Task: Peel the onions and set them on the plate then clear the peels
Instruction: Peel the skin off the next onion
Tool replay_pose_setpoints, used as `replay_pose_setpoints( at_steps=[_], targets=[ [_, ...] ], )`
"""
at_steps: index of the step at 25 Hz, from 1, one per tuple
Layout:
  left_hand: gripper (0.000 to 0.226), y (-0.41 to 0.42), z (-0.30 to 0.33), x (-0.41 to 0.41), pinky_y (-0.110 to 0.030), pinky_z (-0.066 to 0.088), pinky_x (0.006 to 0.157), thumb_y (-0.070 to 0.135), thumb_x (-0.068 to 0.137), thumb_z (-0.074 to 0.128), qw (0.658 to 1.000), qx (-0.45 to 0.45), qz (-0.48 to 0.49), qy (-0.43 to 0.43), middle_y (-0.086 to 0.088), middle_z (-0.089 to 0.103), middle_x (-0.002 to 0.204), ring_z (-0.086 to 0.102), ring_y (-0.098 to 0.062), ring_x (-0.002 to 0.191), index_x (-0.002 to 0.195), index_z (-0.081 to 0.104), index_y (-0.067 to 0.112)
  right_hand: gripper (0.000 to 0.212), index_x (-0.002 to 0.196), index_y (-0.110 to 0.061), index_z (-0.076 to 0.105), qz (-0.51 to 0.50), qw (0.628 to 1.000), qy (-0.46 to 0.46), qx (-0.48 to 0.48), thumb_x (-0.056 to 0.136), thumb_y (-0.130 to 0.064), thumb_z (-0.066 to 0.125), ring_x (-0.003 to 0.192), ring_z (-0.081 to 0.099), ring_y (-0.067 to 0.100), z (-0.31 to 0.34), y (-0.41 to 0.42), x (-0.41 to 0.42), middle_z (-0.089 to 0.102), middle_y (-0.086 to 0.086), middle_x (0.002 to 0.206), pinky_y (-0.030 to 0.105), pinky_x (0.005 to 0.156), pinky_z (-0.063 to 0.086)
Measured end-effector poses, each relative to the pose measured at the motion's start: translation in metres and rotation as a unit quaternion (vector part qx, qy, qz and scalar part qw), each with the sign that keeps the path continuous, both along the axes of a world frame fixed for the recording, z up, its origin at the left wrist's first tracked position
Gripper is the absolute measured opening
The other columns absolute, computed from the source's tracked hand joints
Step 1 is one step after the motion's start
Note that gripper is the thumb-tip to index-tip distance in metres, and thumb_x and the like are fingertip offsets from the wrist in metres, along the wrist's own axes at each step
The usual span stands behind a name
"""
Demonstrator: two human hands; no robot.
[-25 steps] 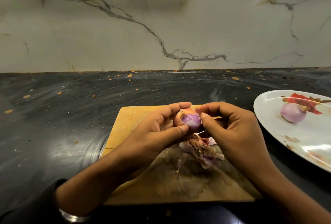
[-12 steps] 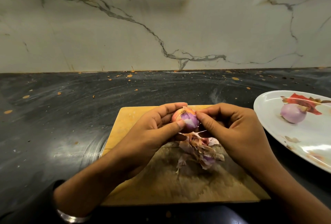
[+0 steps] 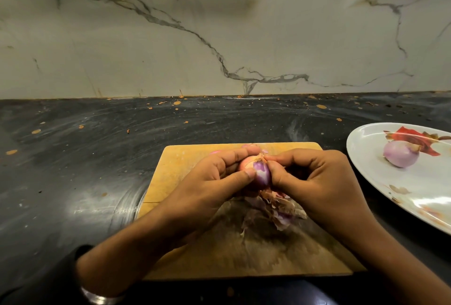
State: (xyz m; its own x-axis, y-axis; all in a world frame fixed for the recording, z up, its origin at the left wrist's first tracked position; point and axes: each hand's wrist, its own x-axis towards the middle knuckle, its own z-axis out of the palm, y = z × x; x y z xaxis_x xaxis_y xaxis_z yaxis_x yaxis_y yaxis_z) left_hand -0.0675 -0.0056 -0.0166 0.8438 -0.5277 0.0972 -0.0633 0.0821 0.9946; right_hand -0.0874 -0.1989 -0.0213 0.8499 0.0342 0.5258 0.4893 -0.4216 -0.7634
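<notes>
Peel pile (image 3: 275, 209) under hands, peeled onion (image 3: 400, 153) on plate (image 3: 366, 158) at rt.

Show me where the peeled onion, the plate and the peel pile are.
peeled onion (image 3: 400, 156): head view, middle of its purple body.
plate (image 3: 366, 173): head view, bare white area near the left rim.
peel pile (image 3: 280, 209): head view, papery skins on the board.

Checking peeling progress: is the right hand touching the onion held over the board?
Touching. The head view shows the right hand pinching skin at the onion, fingertips pressed against it, no gap.
</notes>
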Motion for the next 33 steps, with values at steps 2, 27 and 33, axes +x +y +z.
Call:
replay_pose_setpoints(
  at_steps=[2, 27, 33],
  targets=[
    [0.041, -0.001, -0.001, -0.001, -0.03, 0.053, 0.098, 0.01, 0.093, 0.054, 1.0, -0.005, 0.003, 0.006, -0.008, 0.071, 0.121, 0.066, -0.023, 0.115, 0.134, 0.055, 0.013, 0.013, 0.089, -0.022, 0.081, -0.018, 1.0, -0.017, -0.015, 0.084, -0.011, 0.077, 0.067, 0.072, 0.011, -0.002, 0.002, 0.0, 0.076, -0.015, 0.075, 0.035, 0.062, 0.058],
    [0.046, -0.001, 0.005, -0.003, -0.034, 0.058, 0.089, 0.008, 0.079, 0.066, 0.997, -0.067, 0.012, 0.047, -0.013, 0.07, 0.116, 0.069, -0.028, 0.107, 0.124, 0.059, 0.013, 0.015, 0.093, -0.02, 0.078, 0.003, 0.99, 0.084, 0.114, 0.08, -0.024, 0.072, 0.076, 0.074, 0.008, 0.007, 0.003, -0.001, 0.078, -0.006, 0.083, 0.019, 0.065, 0.057],
    [0.046, -0.002, 0.004, -0.003, -0.034, 0.059, 0.088, 0.005, 0.08, 0.064, 0.995, -0.077, 0.012, 0.059, -0.014, 0.068, 0.12, 0.068, -0.03, 0.111, 0.126, 0.059, 0.01, 0.009, 0.091, -0.012, 0.079, -0.023, 0.986, 0.089, 0.14, 0.083, -0.014, 0.076, 0.075, 0.076, 0.016, 0.004, 0.002, 0.0, 0.078, 0.002, 0.08, 0.026, 0.068, 0.061]
  ],
)
